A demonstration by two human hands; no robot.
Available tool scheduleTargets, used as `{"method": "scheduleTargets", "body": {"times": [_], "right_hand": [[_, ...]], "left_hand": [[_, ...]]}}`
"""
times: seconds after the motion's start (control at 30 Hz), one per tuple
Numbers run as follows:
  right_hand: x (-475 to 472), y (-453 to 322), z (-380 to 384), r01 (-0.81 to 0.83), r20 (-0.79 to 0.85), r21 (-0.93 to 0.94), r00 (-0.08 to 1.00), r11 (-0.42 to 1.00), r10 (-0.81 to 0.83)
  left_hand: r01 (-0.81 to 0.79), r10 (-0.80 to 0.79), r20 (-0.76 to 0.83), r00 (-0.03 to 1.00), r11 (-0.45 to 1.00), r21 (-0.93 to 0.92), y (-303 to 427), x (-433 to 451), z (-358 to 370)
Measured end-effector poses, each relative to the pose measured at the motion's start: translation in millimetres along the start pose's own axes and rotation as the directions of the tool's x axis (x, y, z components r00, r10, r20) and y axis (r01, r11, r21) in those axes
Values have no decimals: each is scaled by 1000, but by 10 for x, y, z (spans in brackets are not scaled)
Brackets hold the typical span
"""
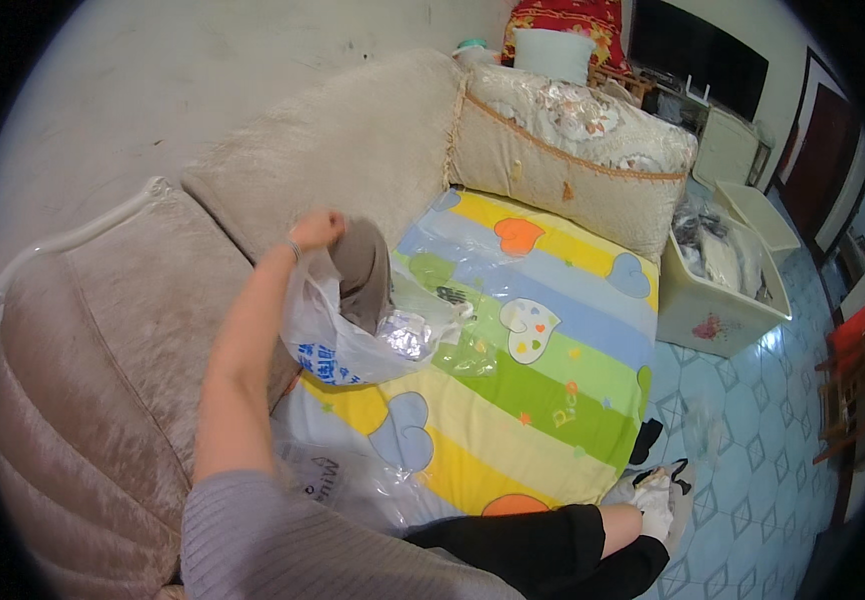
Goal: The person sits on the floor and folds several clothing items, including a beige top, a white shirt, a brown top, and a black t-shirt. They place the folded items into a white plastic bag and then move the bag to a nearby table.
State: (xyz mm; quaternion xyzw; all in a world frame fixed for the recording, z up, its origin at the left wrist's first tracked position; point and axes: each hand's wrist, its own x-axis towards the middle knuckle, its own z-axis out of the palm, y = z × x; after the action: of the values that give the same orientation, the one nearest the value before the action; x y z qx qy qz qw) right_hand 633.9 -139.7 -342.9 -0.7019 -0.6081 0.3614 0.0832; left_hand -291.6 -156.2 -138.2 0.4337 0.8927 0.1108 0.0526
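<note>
My left hand, with a thin bracelet at the wrist, is curled at the upper edge of a white plastic bag printed with blue writing. Its fingertips meet a folded grey-brown cloth item that stands partly inside the bag; whether they grip cloth or bag is unclear. A shiny silver packet lies at the bag's mouth. Clear plastic packaging is spread beside it on the striped, heart-patterned sheet. My right hand is out of view.
Sofa backrests line the wall side. A floral-covered armrest closes the far end. A lidless white storage bin holding bagged items stands on the blue tiled floor. More clear plastic wrapping lies near my body.
</note>
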Motion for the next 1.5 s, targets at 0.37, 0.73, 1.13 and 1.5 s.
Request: {"method": "scheduleTargets", "body": {"times": [0.37, 0.73, 1.13, 1.5], "right_hand": [[399, -2114, -251, 601, -220, 205, 798, 773, -562], [-84, -4890, -725, 508, -70, 835, 478, 210, -875], [563, -3671, -2080, 651, -470, 670, 744, 357, -474], [0, -3260, -2511, 701, -518, -477, 263, 530, -814]], "left_hand": [[-482, 280, -498, 821, -129, -867, 2027, -628, -1810], [-65, 818, 34, 574, 87, -994, 4440, -1457, -866], [-622, 913, 375, 160, 388, -680, 4750, -941, 669], [-868, 848, -486, -212, 65, 492, 4510, -1162, -597]]}}
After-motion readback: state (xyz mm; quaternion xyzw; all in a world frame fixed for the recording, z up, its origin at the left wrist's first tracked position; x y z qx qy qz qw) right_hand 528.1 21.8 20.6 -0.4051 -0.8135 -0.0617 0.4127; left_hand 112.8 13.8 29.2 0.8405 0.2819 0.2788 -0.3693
